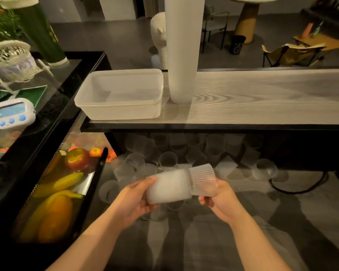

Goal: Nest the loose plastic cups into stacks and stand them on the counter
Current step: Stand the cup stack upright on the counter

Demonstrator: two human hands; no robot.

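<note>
The person stands at the near edge of the counter (262, 94), both arms stretched forward below it. The left hand (134, 200) curls round a short stack of nested cups (167, 189) lying on its side, thumb over the top and fingers under it. The right hand (220, 198) holds a second, shorter stack (203, 178), fingers wrapped under its ribbed side. The two stacks meet end to end between the hands, the right one angled slightly upward; whether one has entered the other I cannot tell. Both grips are closed snugly on the plastic.

Beneath the counter, on the grey floor (243, 231), loose cups (168, 159) lie scattered, some upright, some tipped over, reaching back into the shadow.

On the counter a tall stack of cups (182, 55) stands upright near the left end, rising out of the top of view. Just beside it, at the left corner, sits a clear rectangular tub (119, 94).

To the left, a black display case (47, 192) holds bananas, an apple and other fruit, and a small white timer (13, 112) rests on its glass top.
</note>
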